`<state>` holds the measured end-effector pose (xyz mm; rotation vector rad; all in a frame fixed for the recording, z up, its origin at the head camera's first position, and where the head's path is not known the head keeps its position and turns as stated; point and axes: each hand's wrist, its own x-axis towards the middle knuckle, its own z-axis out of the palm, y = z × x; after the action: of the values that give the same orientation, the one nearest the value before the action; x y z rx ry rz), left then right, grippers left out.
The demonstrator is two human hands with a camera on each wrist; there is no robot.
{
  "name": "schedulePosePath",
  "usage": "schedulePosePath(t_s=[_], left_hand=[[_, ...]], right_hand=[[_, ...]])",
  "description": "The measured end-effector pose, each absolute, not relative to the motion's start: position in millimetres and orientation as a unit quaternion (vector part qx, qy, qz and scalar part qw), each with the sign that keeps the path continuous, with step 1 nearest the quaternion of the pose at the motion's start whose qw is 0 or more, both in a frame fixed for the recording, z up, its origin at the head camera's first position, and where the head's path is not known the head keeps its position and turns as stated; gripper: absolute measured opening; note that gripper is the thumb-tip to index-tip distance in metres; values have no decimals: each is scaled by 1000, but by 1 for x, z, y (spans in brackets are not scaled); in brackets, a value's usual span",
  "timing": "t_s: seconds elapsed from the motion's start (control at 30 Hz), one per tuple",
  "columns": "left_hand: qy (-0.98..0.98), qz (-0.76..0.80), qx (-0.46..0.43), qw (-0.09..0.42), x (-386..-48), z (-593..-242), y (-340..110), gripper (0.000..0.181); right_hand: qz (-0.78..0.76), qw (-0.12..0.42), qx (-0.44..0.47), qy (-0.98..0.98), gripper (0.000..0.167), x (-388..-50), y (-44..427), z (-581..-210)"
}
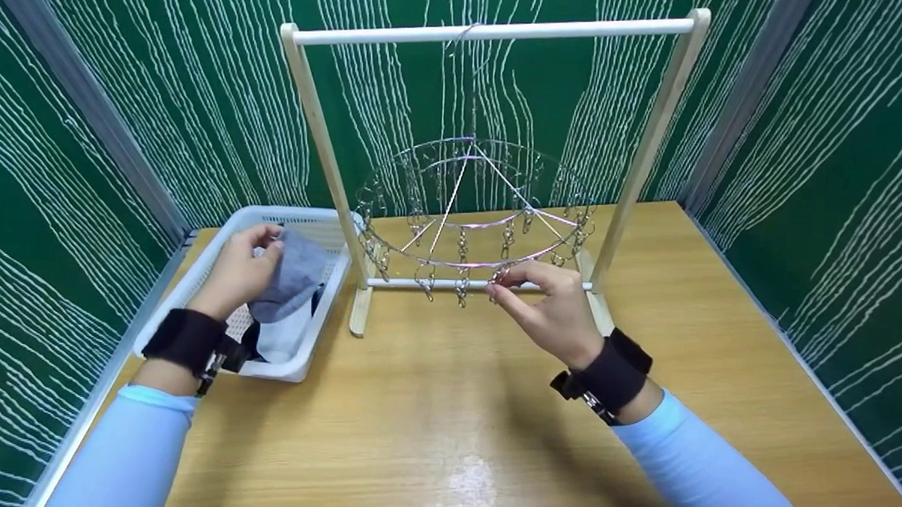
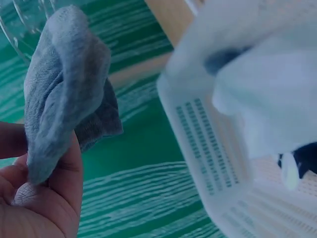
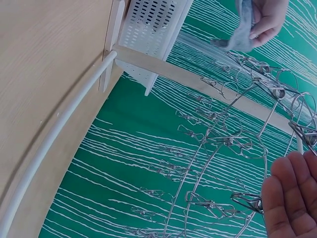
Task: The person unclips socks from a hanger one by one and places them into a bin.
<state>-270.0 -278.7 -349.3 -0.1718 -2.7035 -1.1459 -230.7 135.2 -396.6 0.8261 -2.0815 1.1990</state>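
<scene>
My left hand (image 1: 234, 274) pinches a grey sock (image 1: 294, 274) by its edge, above the white basket (image 1: 306, 359). In the left wrist view the sock (image 2: 67, 82) rises folded from between thumb and fingers. At the front rim of the round metal clip hanger (image 1: 428, 262), my right hand (image 1: 552, 311) pinches a small wire clip (image 1: 497, 276) between thumb and forefinger. The right wrist view shows that hand's fingers (image 3: 285, 198) beside the clips, but the pinch itself is partly out of frame.
A wooden stand with a white top bar (image 1: 504, 32) carries the hanger by its hook. Many clips (image 1: 462, 291) dangle around both rings. White cloth (image 1: 281, 341) and dark pieces lie in the basket. Green panels (image 1: 835, 222) surround the wooden table (image 1: 415, 417).
</scene>
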Motion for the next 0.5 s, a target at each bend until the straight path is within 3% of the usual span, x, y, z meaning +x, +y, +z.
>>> schedulePosePath(t_s=[0.27, 0.5], left_hand=[[-931, -353, -70, 65, -294, -373, -297, 36], [-953, -299, -48, 1, -306, -392, -301, 39]], right_hand=[[451, 291, 304, -787, 8, -229, 135, -399], [450, 297, 304, -785, 8, -229, 136, -401]])
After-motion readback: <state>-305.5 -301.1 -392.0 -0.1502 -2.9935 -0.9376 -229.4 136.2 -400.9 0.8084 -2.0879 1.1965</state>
